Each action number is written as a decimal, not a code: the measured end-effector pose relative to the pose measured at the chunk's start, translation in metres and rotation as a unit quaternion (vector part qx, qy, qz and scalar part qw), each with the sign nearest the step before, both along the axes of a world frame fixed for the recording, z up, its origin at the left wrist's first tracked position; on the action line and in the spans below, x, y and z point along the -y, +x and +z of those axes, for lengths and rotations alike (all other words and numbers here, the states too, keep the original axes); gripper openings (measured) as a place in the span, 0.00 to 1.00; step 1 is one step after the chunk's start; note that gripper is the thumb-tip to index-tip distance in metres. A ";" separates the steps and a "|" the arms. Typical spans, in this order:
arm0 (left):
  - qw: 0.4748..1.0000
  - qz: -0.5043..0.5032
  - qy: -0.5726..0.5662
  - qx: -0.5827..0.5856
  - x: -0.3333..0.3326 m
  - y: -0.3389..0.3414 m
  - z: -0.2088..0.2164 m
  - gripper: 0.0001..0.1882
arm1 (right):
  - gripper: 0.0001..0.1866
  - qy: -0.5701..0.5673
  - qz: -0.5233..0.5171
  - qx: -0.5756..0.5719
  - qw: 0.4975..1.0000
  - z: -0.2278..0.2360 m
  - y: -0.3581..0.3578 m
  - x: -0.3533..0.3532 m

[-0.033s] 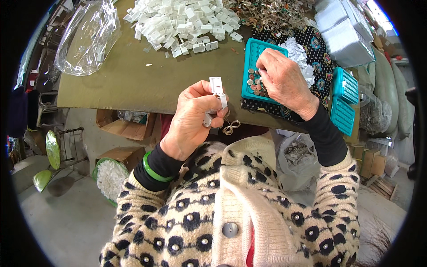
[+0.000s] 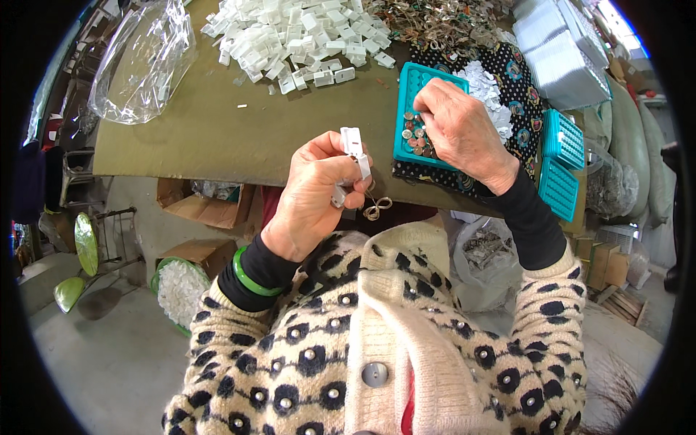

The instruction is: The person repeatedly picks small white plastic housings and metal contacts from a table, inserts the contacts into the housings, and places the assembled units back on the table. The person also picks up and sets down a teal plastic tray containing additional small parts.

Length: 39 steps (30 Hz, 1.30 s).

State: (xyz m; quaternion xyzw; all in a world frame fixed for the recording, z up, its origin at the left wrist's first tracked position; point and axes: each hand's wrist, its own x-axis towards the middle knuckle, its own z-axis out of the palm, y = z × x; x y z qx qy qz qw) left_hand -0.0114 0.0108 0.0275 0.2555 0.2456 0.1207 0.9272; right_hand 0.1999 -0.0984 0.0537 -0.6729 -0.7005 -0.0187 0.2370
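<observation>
My left hand is closed around small white plastic cases, one of them sticking up past the fingertips. Below those fingers dangles a looped thin beige wire. Over the teal tray, my right hand has its thumb and forefinger drawn together in a pinch; whatever is between them is too small to make out. Small round silver and coppery discs lie in the tray, just beneath these fingertips, and the hand hides some of them.
A heap of white plastic cases lies at the table's far side, beside a pile of tangled wired parts. White flakes rest on patterned cloth right of the tray. More teal trays, white stacks and a clear bag flank the table.
My right fingertips have shifted very slightly over the tray. The left hand and what it holds look the same.
</observation>
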 end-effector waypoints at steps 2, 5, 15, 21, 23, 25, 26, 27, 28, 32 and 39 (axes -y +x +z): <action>1.000 -0.002 0.002 0.004 0.001 0.001 0.000 0.09 | 0.08 0.014 -0.001 -0.012 1.000 -0.003 0.002 -0.001; 1.000 0.009 0.006 -0.004 0.001 0.002 0.000 0.09 | 0.06 0.013 -0.008 -0.047 0.999 -0.003 0.006 0.003; 0.999 -0.003 0.042 -0.008 -0.001 0.008 0.003 0.12 | 0.06 0.005 -0.009 -0.034 0.999 0.001 -0.002 0.010; 0.997 -0.011 0.074 0.001 -0.002 0.006 0.011 0.15 | 0.06 -0.034 -0.002 -0.013 0.999 0.001 0.000 0.009; 0.997 -0.006 0.078 0.001 -0.002 0.004 0.013 0.15 | 0.05 -0.043 0.015 -0.019 0.999 0.003 0.001 0.006; 0.997 -0.001 0.074 0.009 -0.002 0.001 0.014 0.15 | 0.04 -0.053 0.011 -0.033 0.998 0.008 0.001 0.002; 0.996 0.003 0.084 0.007 -0.001 0.000 0.015 0.15 | 0.04 -0.070 -0.002 -0.045 0.997 0.010 -0.001 0.000; 0.996 0.008 0.094 0.005 -0.001 -0.001 0.016 0.15 | 0.04 -0.052 -0.003 -0.016 0.999 0.013 -0.004 -0.001; 0.995 0.012 0.102 0.002 -0.001 -0.001 0.016 0.16 | 0.04 -0.012 0.001 -0.037 0.999 0.015 -0.009 -0.002; 0.989 0.048 0.136 -0.025 0.003 -0.002 0.017 0.15 | 0.06 0.056 -0.032 -0.146 0.987 0.017 -0.050 0.007; 0.982 0.054 0.179 -0.037 0.004 0.000 0.010 0.15 | 0.13 0.137 -0.017 0.082 0.987 0.000 -0.081 -0.006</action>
